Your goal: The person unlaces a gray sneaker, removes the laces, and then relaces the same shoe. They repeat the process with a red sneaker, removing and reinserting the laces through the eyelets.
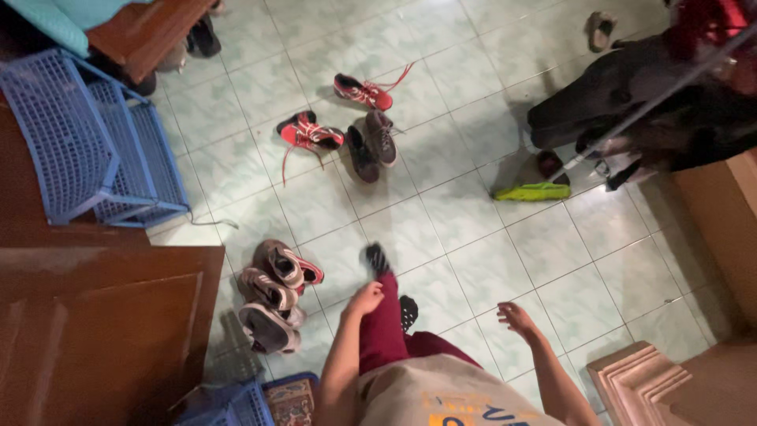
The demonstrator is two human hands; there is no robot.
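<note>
Seen from above, the left hand (365,300) hangs loosely curled, its grip holding nothing, just above the raised knee in dark red trousers. The right hand (516,317) hangs out to the side, fingers spread, grip bare, over the pale green tiled floor (489,260). Nearest the left hand, a pile of grey-and-red sneakers (276,296) lies on the floor beside a brown wooden door (102,331). Farther off sit a dark pair of shoes (372,143), two red shoes with loose laces (311,132), and a blue plastic rack (95,142) by the floor's far-left edge. A yellow-green shoe (533,192) lies toward the right.
</note>
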